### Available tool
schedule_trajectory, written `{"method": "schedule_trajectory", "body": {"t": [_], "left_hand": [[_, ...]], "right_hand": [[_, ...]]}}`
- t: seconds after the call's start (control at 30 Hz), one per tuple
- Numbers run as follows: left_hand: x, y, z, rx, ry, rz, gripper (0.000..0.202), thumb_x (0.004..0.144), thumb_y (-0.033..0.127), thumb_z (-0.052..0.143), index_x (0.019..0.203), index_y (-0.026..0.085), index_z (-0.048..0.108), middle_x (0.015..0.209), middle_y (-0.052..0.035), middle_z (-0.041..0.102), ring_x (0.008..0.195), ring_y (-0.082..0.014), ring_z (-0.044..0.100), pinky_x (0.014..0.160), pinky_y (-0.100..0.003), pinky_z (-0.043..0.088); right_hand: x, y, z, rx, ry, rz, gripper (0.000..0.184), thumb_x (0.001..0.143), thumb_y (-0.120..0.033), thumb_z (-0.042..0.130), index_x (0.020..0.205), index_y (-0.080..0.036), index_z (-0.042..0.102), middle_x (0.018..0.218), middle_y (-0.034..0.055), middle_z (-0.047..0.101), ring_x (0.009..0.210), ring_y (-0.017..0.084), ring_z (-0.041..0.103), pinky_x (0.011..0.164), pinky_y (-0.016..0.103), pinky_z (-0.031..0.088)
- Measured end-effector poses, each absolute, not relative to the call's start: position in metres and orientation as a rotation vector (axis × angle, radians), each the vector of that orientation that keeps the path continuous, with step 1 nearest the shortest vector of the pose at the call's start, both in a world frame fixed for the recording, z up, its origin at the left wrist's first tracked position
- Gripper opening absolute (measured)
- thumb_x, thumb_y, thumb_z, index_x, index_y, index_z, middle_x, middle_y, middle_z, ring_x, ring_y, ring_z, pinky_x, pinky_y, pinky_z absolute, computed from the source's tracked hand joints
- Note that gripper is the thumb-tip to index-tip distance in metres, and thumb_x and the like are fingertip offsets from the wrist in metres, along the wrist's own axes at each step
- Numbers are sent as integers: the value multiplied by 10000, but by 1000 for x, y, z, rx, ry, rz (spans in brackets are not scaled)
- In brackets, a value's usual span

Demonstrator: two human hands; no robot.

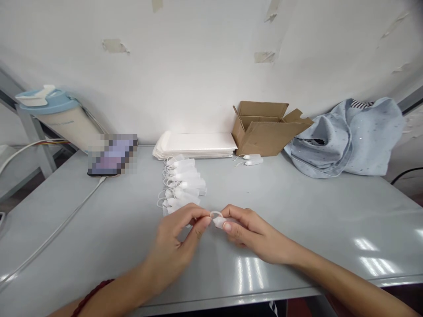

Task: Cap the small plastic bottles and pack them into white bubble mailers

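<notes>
Above the near part of the table, my right hand (246, 229) pinches a small white translucent piece (219, 222) between thumb and fingers. A thin white cord loop (216, 213) rises from the end of this piece. My left hand (185, 229) has its thumb and forefinger pressed together on the left side of that loop. Just beyond my left hand lies a row of similar white looped pieces (185, 182), overlapping, their cords toward the left. Two more looped pieces (253, 160) rest farther back, in front of the cardboard box.
Against the wall stand a stack of white sheets or sleeves (198, 143) and an open cardboard box (264, 136). Blue speckled fabric (357, 136) lies at the right. On the left are a tumbler (62, 119), a phone (114, 154) and its white cable (66, 220) crossing the table.
</notes>
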State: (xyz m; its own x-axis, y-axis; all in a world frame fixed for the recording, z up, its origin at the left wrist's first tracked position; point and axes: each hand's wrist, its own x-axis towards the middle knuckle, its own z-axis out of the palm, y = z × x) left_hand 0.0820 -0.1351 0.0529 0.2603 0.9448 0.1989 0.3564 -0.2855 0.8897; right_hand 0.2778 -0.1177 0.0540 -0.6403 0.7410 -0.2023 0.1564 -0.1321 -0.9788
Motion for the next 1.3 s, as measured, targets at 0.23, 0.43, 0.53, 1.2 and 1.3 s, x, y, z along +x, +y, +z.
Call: {"method": "schedule_trajectory", "body": {"t": [0.23,0.43,0.53,1.2,1.3], "left_hand": [[77,-127,59,1604,1176,898,249,853,307,566,1098,261,562,975,-17,609,808,-141,584,700,-243,517],[78,-127,64,1734,1242,866,190,895,302,485,800,216,625,719,22,617,645,-124,550,610,-218,454],[79,-128,61,1761,1240,859,213,896,289,473,756,201,608,662,25,586,612,-120,531,586,-214,438],[77,-131,54,1743,1230,1003,144,860,225,552,993,242,604,870,23,624,775,-118,576,701,-216,483],[76,-130,57,1786,1218,955,125,889,227,512,880,222,636,797,22,635,738,-117,576,674,-212,466]], "right_hand": [[280,-116,53,-948,-1583,1871,308,921,-487,441,901,-183,487,588,-86,307,513,70,258,487,231,230],[277,-115,52,-961,-1606,1901,316,913,-500,444,866,-189,476,599,-82,313,502,65,246,465,220,215],[277,-116,53,-1038,-1709,1821,315,919,-492,434,850,-189,479,593,-79,323,504,67,255,460,216,216],[276,-115,53,-1022,-1756,1755,301,934,-475,419,851,-191,475,620,-70,343,531,72,274,488,214,233],[278,-115,53,-1017,-1765,1756,306,931,-479,424,844,-190,476,611,-72,327,530,73,269,484,218,226]]}}
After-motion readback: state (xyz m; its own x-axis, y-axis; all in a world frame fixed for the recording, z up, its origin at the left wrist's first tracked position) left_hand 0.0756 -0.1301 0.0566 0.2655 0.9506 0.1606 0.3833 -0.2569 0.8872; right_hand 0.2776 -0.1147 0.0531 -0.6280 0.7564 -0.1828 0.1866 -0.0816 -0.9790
